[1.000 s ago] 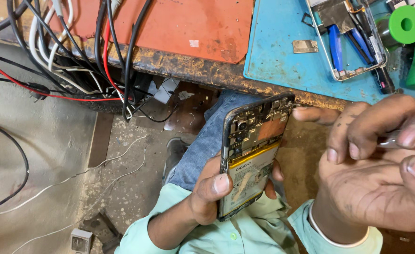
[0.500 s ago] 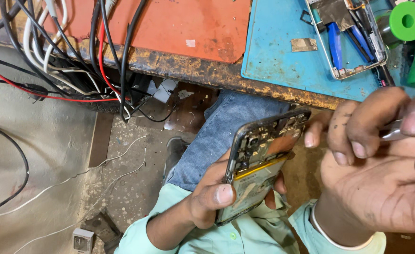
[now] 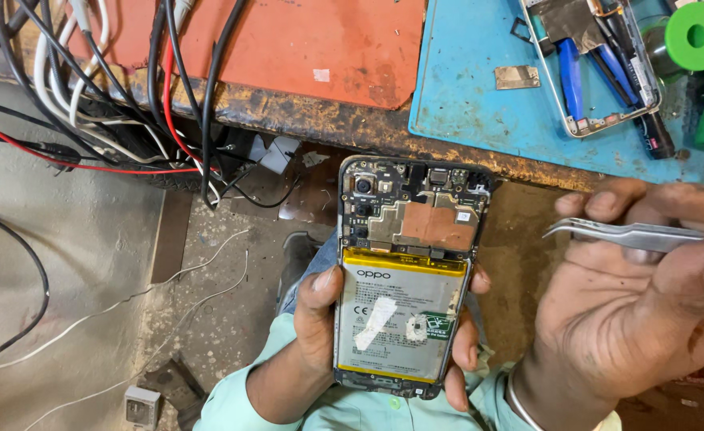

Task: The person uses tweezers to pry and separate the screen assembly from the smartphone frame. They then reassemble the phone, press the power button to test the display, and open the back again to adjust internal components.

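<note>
left hand point(image 3: 320, 319): wrapped round the opened smartphone point(image 3: 404, 275), thumb on the left edge, fingertips showing on the right edge; firm grasp, held upright at centre frame, open back facing the camera.
right hand point(image 3: 639, 303): right side of frame, palm toward camera, fingers curled, pinching metal tweezers point(image 3: 627, 234); tips point left, near the phone's upper right edge but apart from it.
smartphone: back cover off; yellow-edged battery point(image 3: 400, 319) fills the lower half, circuit board with copper shield point(image 3: 424, 219) above, camera module upper left of the body.
step in hand: looks like inspection or part-picking inside the open phone, tweezers poised, no contact yet.
next move calls for: judged, steady left grip and a small leftward reach of the tweezer tips onto the board area; fine aim needed, slip could scratch parts or nick the battery.
arm pose: both forearms come up from bottom of frame in light green sleeves point(image 3: 352, 411); left wrist bent back, right wrist rolled outward.
surface point(image 3: 344, 128): worn edge across the top; orange mat point(image 3: 304, 40) top centre, blue mat point(image 3: 479, 104) top right.
on blue mat: phone frame point(image 3: 587, 64) holding blue-handled tools, green tape roll point(image 3: 695, 36), small metal plate point(image 3: 516, 77).
cables point(image 3: 128, 88): black, white, red tangle, upper left.
floor point(image 3: 64, 263): grey, dusty, lower left, loose white wire.
</note>
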